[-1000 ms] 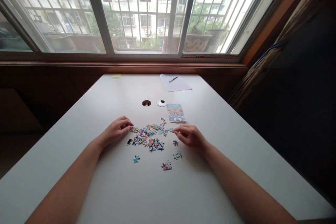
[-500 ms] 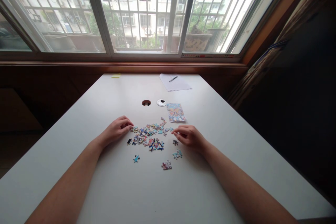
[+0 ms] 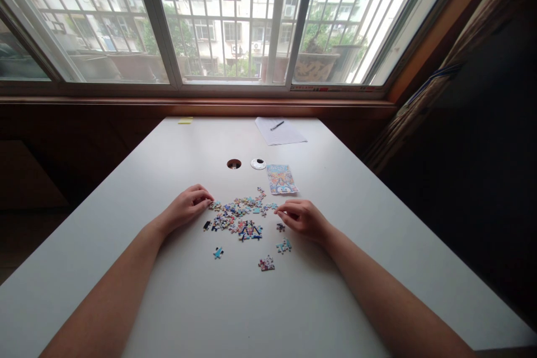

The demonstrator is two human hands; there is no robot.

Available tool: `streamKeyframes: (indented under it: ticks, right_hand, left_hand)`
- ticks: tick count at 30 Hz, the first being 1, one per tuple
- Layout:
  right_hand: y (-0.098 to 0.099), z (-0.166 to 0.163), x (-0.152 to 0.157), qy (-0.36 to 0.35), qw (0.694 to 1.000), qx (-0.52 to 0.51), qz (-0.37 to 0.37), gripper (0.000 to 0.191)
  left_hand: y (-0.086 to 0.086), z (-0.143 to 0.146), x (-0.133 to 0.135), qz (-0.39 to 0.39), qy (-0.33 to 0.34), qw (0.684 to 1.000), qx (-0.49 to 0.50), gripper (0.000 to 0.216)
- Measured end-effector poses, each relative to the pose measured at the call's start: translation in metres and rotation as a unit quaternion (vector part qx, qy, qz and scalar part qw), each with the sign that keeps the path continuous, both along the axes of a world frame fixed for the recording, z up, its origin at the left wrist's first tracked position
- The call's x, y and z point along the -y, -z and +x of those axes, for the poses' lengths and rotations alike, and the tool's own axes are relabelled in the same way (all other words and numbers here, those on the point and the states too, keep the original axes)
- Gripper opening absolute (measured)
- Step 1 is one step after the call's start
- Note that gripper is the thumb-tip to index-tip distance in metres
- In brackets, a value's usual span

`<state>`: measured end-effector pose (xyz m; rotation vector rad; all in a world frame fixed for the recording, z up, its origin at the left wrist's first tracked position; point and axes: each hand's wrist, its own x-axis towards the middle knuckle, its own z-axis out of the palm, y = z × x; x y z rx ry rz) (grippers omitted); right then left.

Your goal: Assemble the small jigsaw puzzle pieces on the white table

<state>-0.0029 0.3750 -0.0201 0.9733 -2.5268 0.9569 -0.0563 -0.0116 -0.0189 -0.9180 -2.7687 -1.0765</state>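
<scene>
A heap of small coloured jigsaw pieces (image 3: 239,215) lies on the white table (image 3: 235,302). My left hand (image 3: 187,207) rests at the heap's left edge, fingers curled, fingertips touching the nearest pieces. My right hand (image 3: 302,217) sits at the heap's right edge with fingers bent in a pinch at a piece. Loose pieces lie nearer to me: a blue one (image 3: 217,253), a pink cluster (image 3: 266,263), a light blue pair (image 3: 284,246) and a dark one (image 3: 280,227). A printed picture card (image 3: 281,179) lies just beyond the heap.
Behind the card are a round cable hole (image 3: 234,164) and its white cap (image 3: 258,164). A sheet of paper (image 3: 280,132) with a pen (image 3: 277,126) and a yellow note (image 3: 185,121) lie by the far edge. Barred windows and a wooden sill stand beyond; a curtain hangs right.
</scene>
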Motion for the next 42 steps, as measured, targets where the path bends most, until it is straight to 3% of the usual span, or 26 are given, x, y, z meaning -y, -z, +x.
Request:
streamKeyframes:
  ticks: [16,22,26,31,36,42]
  right_hand:
    - [0.001,0.000,0.000,-0.004,1.000,0.007,0.003,0.019]
    - [0.000,-0.001,-0.002,0.002,1.000,0.008,0.001,0.019]
    - [-0.001,-0.002,-0.003,0.012,1.000,0.016,-0.008,0.020]
    - [0.001,-0.004,-0.006,0.017,0.999,0.028,-0.017,0.019]
    - [0.003,-0.006,-0.007,0.016,0.999,0.029,-0.021,0.019]
    - [0.003,-0.006,-0.007,0.018,0.999,0.032,-0.018,0.019]
  left_hand:
    - [0.002,0.001,-0.001,-0.001,-0.003,1.000,-0.010,0.024]
    - [0.001,0.002,-0.004,0.014,0.005,0.995,-0.103,0.022]
    - [-0.012,0.013,-0.010,-0.008,0.038,0.987,-0.156,0.020]
    - [-0.028,0.031,-0.027,-0.023,0.131,0.977,-0.165,0.023]
    - [-0.032,0.043,-0.048,-0.057,0.193,0.968,-0.149,0.033]
    - [-0.034,0.049,-0.058,-0.085,0.222,0.962,-0.133,0.044]
